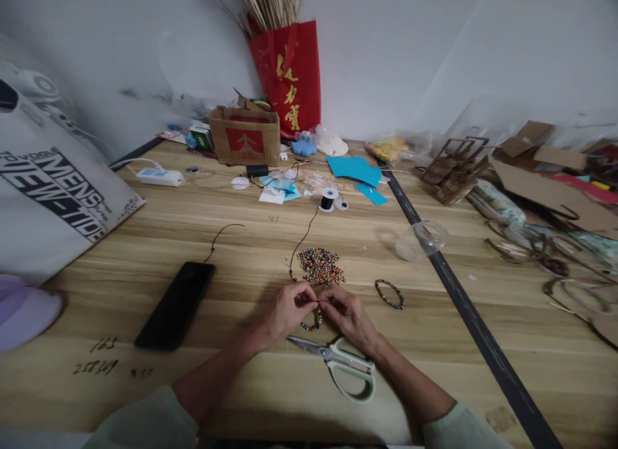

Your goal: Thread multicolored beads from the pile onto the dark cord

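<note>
My left hand (293,307) and my right hand (348,315) meet over the table, thumbs and fingertips pinched close together on a thin dark cord. From between them hangs a beaded bracelet (313,321), a small loop of colourful beads. Just beyond my fingers lies a pile of mixed beads (320,266). A black cord (305,233) runs from a spool (328,199) down toward my left hand, with a few beads on it. Scissors (351,369) with pale green handles lie below my right hand, blades slightly apart. A finished-looking bead loop (389,294) rests to the right.
A black phone (176,306) lies left. A clear plastic container (421,240) stands to the right, near a dark strip (463,301) across the table. Toward the back are blue sheets (354,171), a cardboard box (245,137), a red bag (290,75) and a power strip (160,176).
</note>
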A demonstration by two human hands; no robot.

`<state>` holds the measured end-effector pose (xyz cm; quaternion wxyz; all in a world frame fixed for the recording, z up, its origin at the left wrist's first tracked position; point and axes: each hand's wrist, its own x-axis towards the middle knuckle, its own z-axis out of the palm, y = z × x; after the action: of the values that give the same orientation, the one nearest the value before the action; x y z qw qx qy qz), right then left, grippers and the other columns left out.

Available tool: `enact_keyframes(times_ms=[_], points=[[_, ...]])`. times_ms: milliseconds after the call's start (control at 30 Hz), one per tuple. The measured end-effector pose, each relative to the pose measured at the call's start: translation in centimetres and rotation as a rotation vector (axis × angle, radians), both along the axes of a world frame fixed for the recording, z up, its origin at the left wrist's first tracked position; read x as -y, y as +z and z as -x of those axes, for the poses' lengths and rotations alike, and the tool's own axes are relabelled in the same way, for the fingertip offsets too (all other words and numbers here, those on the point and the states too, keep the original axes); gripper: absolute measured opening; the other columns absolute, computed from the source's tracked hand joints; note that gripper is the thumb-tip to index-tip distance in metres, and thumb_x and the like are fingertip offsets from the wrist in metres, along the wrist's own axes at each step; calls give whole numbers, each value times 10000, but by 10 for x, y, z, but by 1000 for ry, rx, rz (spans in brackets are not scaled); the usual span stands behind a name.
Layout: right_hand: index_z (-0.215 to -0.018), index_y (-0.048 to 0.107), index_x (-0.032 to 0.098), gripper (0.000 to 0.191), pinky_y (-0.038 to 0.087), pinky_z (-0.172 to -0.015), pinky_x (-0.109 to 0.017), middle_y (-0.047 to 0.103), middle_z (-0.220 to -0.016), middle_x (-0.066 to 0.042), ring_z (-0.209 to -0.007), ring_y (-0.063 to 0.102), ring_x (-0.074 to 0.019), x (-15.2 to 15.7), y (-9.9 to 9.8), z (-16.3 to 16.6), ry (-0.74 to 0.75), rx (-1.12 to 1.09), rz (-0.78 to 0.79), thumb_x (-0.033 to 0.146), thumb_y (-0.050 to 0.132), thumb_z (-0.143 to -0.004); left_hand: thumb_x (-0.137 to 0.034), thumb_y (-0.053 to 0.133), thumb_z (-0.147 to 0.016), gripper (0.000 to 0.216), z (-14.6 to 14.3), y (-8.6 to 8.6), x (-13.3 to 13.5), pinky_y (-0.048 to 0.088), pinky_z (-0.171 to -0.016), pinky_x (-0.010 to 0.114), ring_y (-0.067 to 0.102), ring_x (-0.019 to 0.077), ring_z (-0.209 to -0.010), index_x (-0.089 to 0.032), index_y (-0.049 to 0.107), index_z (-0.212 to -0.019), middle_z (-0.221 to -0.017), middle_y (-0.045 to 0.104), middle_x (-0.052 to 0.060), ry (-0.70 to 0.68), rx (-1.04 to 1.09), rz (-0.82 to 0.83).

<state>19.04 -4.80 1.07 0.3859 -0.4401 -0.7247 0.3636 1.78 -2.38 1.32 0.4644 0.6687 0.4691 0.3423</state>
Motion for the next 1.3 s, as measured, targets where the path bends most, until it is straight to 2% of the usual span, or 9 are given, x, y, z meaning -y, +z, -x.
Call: enact_keyframes(times_ms=[200, 467, 667, 867, 1100, 1300], points=[[-822, 617, 158, 209, 417, -598, -227, 570, -734, -22, -680, 527, -140, 0, -2, -1, -9, -41, 45, 325, 531, -913, -121, 619, -681, 41, 0, 2, 0, 426, -582, 211, 544, 115, -586, -145, 626, -649, -600, 614, -4, 8, 11, 33], [-829, 615, 170, 178, 435, -637, -248, 587, -746, -33, -705, 546, -151, 0, -3, -1, 0, -2, -124, 271, 511, -933, -151, 610, -672, 48, -1, -1, -1, 421, -568, 208, 534, 115, -581, -128, 633, -637, -599, 614, 6, 10, 62, 90], [-845, 611, 176, 169, 453, -627, -250, 592, -749, -32, -695, 566, -149, 0, -6, -1, -12, 13, -147, 282, 515, -935, -135, 601, -650, 43, -2, 0, 0, 395, -532, 193, 506, 106, -552, -137, 615, -609, -560, 581, -7, 20, 53, 66], [-862, 584, 179, 150, 440, -578, -231, 580, -739, -22, -658, 550, -138, 2, -8, -1, -34, 24, -118, 303, 528, -925, -134, 597, -648, 59, -1, 1, 0, 380, -522, 190, 493, 102, -541, -142, 597, -590, -550, 568, -9, 8, 26, 47], [-831, 573, 172, 158, 417, -591, -227, 550, -718, -12, -653, 526, -132, 2, -4, -1, 0, 47, -95, 279, 508, -927, -90, 589, -648, 79, 0, 5, -1, 367, -510, 184, 477, 90, -517, -139, 598, -586, -538, 549, -25, -25, -10, 33], [-826, 570, 161, 202, 382, -584, -221, 524, -720, -6, -653, 482, -125, 0, -1, -4, 40, 21, 47, 319, 494, -926, -111, 611, -686, 64, 3, 5, -3, 413, -558, 200, 527, 106, -563, -132, 634, -630, -587, 600, -7, -87, -22, 66]])
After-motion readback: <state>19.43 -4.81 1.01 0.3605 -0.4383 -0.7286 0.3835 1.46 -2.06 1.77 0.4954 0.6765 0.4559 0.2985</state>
